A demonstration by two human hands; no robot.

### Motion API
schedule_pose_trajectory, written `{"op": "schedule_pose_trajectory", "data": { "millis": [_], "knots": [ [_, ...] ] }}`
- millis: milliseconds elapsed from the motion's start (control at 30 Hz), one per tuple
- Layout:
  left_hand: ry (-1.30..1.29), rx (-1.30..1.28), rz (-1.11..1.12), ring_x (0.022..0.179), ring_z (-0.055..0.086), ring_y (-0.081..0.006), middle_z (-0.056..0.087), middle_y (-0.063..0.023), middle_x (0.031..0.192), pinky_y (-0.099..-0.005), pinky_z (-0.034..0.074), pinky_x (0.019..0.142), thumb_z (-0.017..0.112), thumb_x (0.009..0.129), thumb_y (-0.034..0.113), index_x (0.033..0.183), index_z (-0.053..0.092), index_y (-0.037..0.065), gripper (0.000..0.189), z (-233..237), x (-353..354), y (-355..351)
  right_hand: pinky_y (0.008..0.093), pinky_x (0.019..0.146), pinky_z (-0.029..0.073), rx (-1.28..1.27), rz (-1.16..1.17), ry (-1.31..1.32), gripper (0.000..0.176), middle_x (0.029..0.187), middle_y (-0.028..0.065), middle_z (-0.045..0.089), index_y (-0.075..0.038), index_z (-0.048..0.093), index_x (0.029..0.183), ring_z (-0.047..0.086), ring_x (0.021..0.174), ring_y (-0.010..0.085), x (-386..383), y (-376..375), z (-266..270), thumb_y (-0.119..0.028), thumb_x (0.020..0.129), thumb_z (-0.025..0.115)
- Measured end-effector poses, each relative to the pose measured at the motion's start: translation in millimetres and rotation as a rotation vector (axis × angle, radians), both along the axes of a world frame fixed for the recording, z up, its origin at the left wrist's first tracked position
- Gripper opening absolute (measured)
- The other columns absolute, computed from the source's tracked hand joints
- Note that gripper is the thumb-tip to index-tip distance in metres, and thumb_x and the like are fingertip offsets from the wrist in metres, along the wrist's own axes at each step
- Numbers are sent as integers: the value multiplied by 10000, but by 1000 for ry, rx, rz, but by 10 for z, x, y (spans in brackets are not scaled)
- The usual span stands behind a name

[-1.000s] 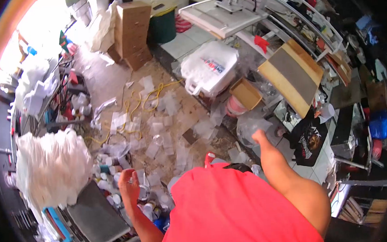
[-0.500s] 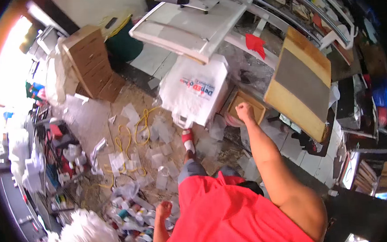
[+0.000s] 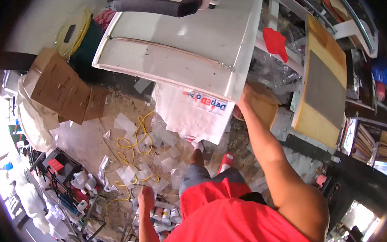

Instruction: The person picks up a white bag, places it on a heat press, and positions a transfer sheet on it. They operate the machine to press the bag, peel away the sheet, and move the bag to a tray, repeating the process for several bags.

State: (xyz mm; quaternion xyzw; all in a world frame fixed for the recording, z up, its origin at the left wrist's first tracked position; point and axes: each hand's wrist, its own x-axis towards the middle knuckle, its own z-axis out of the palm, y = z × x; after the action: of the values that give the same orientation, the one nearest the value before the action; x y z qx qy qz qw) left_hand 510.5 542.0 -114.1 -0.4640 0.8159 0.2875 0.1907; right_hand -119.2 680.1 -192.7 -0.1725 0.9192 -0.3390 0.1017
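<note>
A white flat machine panel with a black handle fills the upper middle. Beneath its front edge hangs a white printed bag, its top hidden by the panel. My right hand is at the panel's right front corner, beside a brown tray; its fingers are too small and partly hidden to read. Low on the left, my left hand hangs above the floor, away from the panel, its fingers smeared.
A cardboard box and a green bin stand at the left. Yellow cord and paper scraps litter the floor. A padded board is at the right, near a red cloth. Bottles lie low down.
The panel and bag appear closer. My right hand has moved up to the panel's corner. My left hand has shifted left and up. A second red-shod foot now shows.
</note>
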Motion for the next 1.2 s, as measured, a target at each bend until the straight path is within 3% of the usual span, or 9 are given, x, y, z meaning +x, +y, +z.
{"op": "schedule_pose_trajectory", "data": {
  "millis": [133,400,467,600,667,800,933,1100,1200],
  "knots": [
    [250,63,-41,923,643,-383,656,-199,1023,-440,519,785,607,864,198,1019,626,39,223,124,-1065,-252,451,745,489,-6,342,71,65,948,161,625,-20,616,881,599,912,372,855,702,1150,-70,840,621],
    [826,612,-163,1362,402,-287,369,-123,1511,-412,388,1086,836,708,230,1524,228,120,1024,25,-3009,374,353,826,509,-341,305,-235,125,995,139,650,-3,601,937,640,959,275,1346,2285,2864,46,823,612],
    [661,659,-497,1207,570,-245,627,-74,1266,-372,454,1013,772,763,207,1343,554,101,628,286,-3472,522,337,834,507,-511,113,-342,133,1020,129,655,-6,588,970,643,972,245,1250,2735,3084,44,847,598],
    [718,1028,-575,927,679,-166,721,-93,988,-311,529,831,729,798,184,1156,664,47,388,969,-4134,1271,271,791,487,-543,-184,-103,180,1033,81,635,-13,536,1102,602,893,132,776,3798,3460,-23,926,573],
    [195,811,-552,849,660,-135,705,-96,913,-298,522,760,693,880,246,1084,650,-20,338,1208,-4461,1712,245,764,472,-598,-272,47,186,987,49,634,-22,553,1098,582,853,98,353,4027,3726,-67,925,608],
    [694,1000,-232,746,663,-137,685,-80,848,-295,527,665,614,931,189,1012,621,-50,253,1280,-4993,2580,242,761,466,-702,-303,175,235,948,24,636,-18,569,1112,583,848,92,-916,4554,3568,-123,918,650],
    [733,418,-225,769,696,-233,693,-153,872,-340,546,715,632,894,192,1057,610,0,253,1820,-5796,2885,247,781,467,-606,-406,122,253,951,32,655,7,620,1066,591,872,108,-2192,4648,3277,-141,874,690],
    [783,264,-137,838,702,-289,699,-167,901,-389,543,771,687,838,211,1175,551,47,399,1882,-6307,3071,410,829,509,-67,-429,196,481,923,190,698,16,639,1018,669,904,364,-3077,4622,2661,-395,787,734],
    [694,179,-202,867,702,-282,701,-184,962,-410,540,792,702,820,204,1269,498,72,510,1791,-6283,3109,416,894,496,-52,-442,177,456,1002,204,691,12,632,1040,652,995,374,-3189,4696,2274,-355,785,726]
  ]
}}
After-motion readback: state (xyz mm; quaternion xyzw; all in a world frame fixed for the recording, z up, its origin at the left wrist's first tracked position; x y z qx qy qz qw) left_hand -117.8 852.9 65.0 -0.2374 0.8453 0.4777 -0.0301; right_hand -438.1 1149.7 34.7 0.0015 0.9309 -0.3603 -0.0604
